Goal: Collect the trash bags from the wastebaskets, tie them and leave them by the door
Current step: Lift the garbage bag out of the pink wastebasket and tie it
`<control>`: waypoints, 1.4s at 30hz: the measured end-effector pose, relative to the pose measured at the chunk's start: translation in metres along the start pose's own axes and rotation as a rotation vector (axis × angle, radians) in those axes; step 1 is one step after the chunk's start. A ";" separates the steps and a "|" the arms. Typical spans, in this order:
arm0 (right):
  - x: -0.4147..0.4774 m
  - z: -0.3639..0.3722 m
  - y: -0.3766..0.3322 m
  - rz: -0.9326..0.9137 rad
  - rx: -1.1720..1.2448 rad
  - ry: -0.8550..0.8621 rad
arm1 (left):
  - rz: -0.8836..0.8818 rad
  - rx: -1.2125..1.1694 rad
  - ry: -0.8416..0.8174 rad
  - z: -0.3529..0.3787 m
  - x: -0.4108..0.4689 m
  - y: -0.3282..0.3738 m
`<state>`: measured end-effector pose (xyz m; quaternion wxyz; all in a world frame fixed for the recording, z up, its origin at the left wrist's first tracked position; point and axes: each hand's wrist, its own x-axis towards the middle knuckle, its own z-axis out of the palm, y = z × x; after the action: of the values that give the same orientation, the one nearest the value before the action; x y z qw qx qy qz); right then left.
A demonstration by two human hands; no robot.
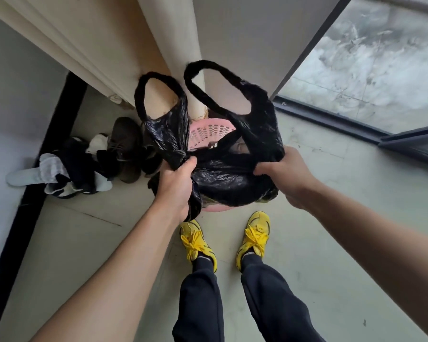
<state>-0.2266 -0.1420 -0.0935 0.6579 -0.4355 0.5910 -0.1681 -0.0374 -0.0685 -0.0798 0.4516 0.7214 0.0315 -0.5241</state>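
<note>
A black plastic trash bag (223, 178) hangs over a pink perforated wastebasket (209, 133) on the floor in front of me. My left hand (177, 181) grips the bag's left side just below one handle loop. My right hand (279, 169) grips its right side below the other loop. Both handle loops stand up, untied. The bag's mouth is partly open and the basket's pink rim shows through it. Most of the basket is hidden by the bag.
A pile of shoes and socks (84, 164) lies to the left by a black floor strip (35, 188). A cream curtain (134, 45) hangs behind the basket. A glass door with a dark frame (331, 114) stands to the right. My yellow shoes (198, 243) are just behind the basket.
</note>
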 end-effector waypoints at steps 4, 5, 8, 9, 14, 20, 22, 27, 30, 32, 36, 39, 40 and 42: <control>-0.041 -0.009 -0.051 0.096 0.054 -0.169 | -0.069 -0.118 -0.059 -0.002 -0.062 0.033; -0.053 -0.013 -0.065 0.128 0.050 -0.239 | -0.085 -0.135 -0.095 -0.003 -0.078 0.042; -0.090 -0.024 -0.107 0.161 -0.074 -0.395 | -0.055 -0.154 -0.114 -0.011 -0.126 0.066; -0.103 -0.026 -0.120 0.164 -0.121 -0.403 | -0.023 -0.145 -0.103 -0.015 -0.141 0.073; -0.161 -0.028 -0.167 0.003 -0.345 -0.246 | 0.188 0.091 0.182 -0.040 -0.211 0.099; -0.243 0.005 -0.217 -0.283 -0.288 -0.259 | 0.534 0.369 0.279 -0.085 -0.289 0.131; -0.273 0.023 -0.231 -0.288 -0.281 -0.325 | 0.613 0.374 0.241 -0.104 -0.318 0.141; -0.338 0.067 -0.271 -0.228 -0.199 -0.377 | 0.800 0.480 0.206 -0.162 -0.391 0.161; -0.379 0.083 -0.301 -0.204 0.069 -0.359 | 0.882 0.467 0.206 -0.195 -0.431 0.180; -0.404 0.090 -0.321 -0.168 0.239 -0.371 | 0.917 0.445 0.245 -0.211 -0.455 0.194; -0.442 0.096 -0.358 -0.089 0.374 -0.491 | 0.963 0.346 0.326 -0.231 -0.494 0.222; -0.466 0.095 -0.387 -0.179 0.206 -0.587 | 1.025 0.314 0.323 -0.236 -0.519 0.239; -0.471 0.095 -0.395 -0.213 0.120 -0.573 | 1.067 0.333 0.323 -0.236 -0.527 0.243; -0.478 0.093 -0.411 -0.264 0.066 -0.519 | 1.161 0.428 0.366 -0.235 -0.541 0.251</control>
<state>-0.1367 0.0130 0.5182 0.7733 -0.5156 0.3353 -0.1544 0.0211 0.1758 0.5102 0.4951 0.7729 -0.3926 -0.0576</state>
